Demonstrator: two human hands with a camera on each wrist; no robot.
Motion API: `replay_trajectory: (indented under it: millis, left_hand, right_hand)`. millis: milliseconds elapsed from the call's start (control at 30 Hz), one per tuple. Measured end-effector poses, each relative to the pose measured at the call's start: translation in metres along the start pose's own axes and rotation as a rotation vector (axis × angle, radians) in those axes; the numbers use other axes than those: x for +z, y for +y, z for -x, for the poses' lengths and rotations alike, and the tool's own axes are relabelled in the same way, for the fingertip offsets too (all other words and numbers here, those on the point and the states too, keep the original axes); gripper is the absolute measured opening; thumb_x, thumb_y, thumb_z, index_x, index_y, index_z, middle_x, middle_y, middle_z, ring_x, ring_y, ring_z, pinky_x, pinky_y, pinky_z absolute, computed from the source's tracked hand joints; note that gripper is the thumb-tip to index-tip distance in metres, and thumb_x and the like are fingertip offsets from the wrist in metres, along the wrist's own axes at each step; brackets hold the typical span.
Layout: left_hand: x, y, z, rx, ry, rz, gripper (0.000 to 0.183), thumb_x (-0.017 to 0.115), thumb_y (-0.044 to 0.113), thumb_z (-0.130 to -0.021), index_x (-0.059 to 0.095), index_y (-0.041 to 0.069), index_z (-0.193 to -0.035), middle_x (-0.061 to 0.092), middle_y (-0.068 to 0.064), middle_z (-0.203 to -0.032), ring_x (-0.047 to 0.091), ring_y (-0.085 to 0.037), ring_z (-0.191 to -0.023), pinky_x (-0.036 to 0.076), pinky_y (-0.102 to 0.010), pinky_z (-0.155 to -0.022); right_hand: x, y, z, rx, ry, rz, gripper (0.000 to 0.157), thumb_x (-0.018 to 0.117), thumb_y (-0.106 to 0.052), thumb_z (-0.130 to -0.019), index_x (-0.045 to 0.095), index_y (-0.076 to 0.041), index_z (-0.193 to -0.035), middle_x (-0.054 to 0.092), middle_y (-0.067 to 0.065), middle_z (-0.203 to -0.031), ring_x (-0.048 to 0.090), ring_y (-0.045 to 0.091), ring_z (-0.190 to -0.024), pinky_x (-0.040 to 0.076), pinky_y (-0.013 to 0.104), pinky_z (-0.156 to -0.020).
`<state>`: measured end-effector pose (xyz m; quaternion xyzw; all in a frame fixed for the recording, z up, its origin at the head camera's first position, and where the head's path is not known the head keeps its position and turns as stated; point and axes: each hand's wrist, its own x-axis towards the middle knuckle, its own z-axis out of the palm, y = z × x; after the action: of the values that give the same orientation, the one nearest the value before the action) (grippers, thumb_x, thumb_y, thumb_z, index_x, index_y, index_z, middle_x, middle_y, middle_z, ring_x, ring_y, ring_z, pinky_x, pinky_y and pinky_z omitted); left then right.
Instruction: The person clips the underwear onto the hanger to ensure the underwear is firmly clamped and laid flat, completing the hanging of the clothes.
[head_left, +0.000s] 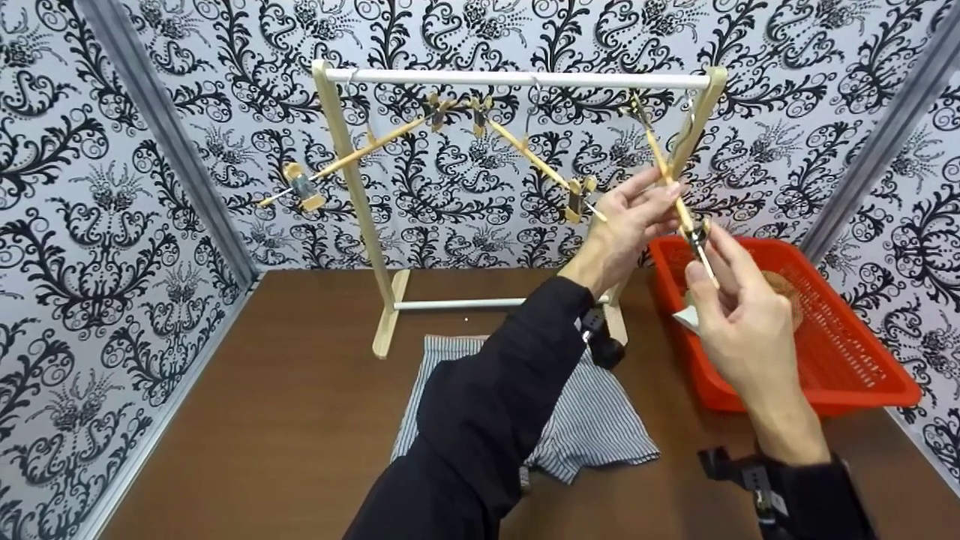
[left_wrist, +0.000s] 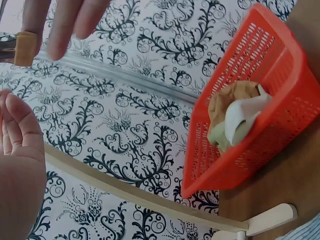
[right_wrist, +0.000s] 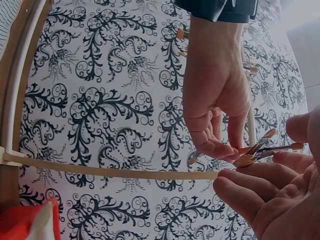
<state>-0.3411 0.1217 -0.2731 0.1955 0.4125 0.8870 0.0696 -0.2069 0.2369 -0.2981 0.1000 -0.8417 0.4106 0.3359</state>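
Observation:
The wooden bar of a clip hanger (head_left: 657,154) slants down at the right end of the rack, its metal hook up by the rod. My left hand (head_left: 626,217) pinches this bar near its middle. Around the lower clip (head_left: 699,231) is my right hand (head_left: 750,322), fingers extended beside it and thumb standing apart. In the right wrist view, the clip (right_wrist: 255,150) lies against the right fingers (right_wrist: 250,195); the left hand (right_wrist: 217,95) reaches in from above. Two more clip hangers, a left one (head_left: 367,152) and a middle one (head_left: 531,156), hang tilted with nothing clipped in them.
A wooden rack with a white rod (head_left: 517,78) stands on the brown table (head_left: 285,420). Striped shorts (head_left: 600,420) lie in front, partly behind my left sleeve. To the right, a red basket (head_left: 847,397) contains brown cloth (left_wrist: 222,102) and white cloth (left_wrist: 245,115).

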Motion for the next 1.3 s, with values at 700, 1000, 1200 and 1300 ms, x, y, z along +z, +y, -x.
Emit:
replay_trajectory:
  millis: [700, 1000, 1200, 1300]
  left_hand:
    - [-0.057, -0.038, 0.053, -0.051, 0.205, -0.065, 0.038, 0.071, -0.004, -0.091, 0.063, 0.003, -0.127, 0.074, -0.009, -0.089, 0.067, -0.015, -0.066, 0.057, -0.022, -0.061]
    - [-0.100, -0.034, 0.072, -0.076, 0.226, -0.088, 0.034, 0.071, -0.003, -0.091, 0.062, 0.005, -0.122, 0.073, -0.016, -0.098, 0.071, -0.019, -0.074, 0.059, -0.029, -0.070]
    - [-0.120, -0.021, 0.083, -0.107, 0.200, -0.059, 0.033, 0.066, -0.002, -0.095, 0.057, 0.001, -0.126, 0.072, -0.020, -0.105, 0.073, -0.020, -0.082, 0.060, -0.031, -0.075]
    - [-0.129, -0.014, 0.087, -0.114, 0.154, -0.030, 0.033, 0.063, 0.001, -0.098, 0.055, -0.001, -0.130, 0.069, -0.023, -0.116, 0.073, -0.020, -0.089, 0.059, -0.031, -0.079]
  right_hand:
    - [0.054, 0.032, 0.028, -0.024, 0.150, -0.121, 0.042, 0.088, -0.011, -0.080, 0.073, -0.001, -0.118, 0.074, 0.014, -0.109, 0.069, -0.001, -0.095, 0.053, 0.013, -0.076]
    - [0.080, 0.045, 0.032, 0.003, 0.087, -0.167, 0.035, 0.080, -0.010, -0.088, 0.070, 0.004, -0.119, 0.073, 0.018, -0.104, 0.072, 0.033, -0.100, 0.052, 0.013, -0.084]
    - [0.085, 0.054, 0.023, 0.093, 0.000, -0.106, 0.036, 0.072, -0.022, -0.097, 0.069, -0.002, -0.126, 0.074, 0.011, -0.107, 0.071, 0.017, -0.091, 0.052, 0.013, -0.077]
    - [0.084, 0.056, 0.015, 0.127, -0.068, -0.080, 0.040, 0.067, -0.030, -0.100, 0.068, -0.003, -0.130, 0.073, 0.013, -0.113, 0.069, 0.020, -0.096, 0.052, 0.025, -0.085]
